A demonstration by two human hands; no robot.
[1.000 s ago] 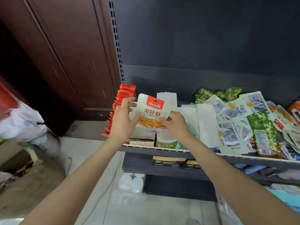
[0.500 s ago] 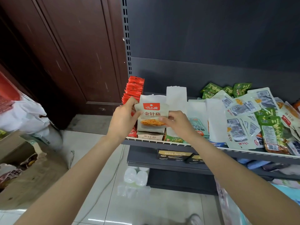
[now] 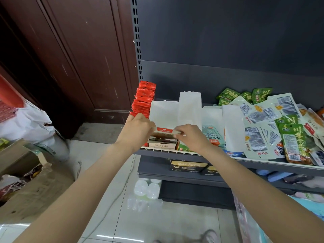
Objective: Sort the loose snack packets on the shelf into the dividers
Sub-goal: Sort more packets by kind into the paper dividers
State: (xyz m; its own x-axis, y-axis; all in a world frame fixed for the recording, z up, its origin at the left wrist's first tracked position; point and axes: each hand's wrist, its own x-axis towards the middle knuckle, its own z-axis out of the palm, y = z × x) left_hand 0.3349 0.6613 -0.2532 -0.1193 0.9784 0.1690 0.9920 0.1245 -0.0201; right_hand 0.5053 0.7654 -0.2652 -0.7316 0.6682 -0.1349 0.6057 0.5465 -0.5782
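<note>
A white snack packet with a red label lies tipped nearly flat, low in the second slot from the left, on top of similar packets. My left hand grips its left edge and my right hand pinches its right edge. White dividers stand along the shelf. A row of red packets fills the leftmost slot. A loose heap of white, green and orange packets covers the shelf's right part.
Teal packets sit in a slot right of my right hand. A lower shelf holds dark boxes. Plastic bottles stand on the tiled floor below. Cardboard boxes and a white bag lie at the left by a brown door.
Both hands have lowered the white packet from upright in front of the dividers down into the second slot, tipping it nearly flat onto the packets there.
</note>
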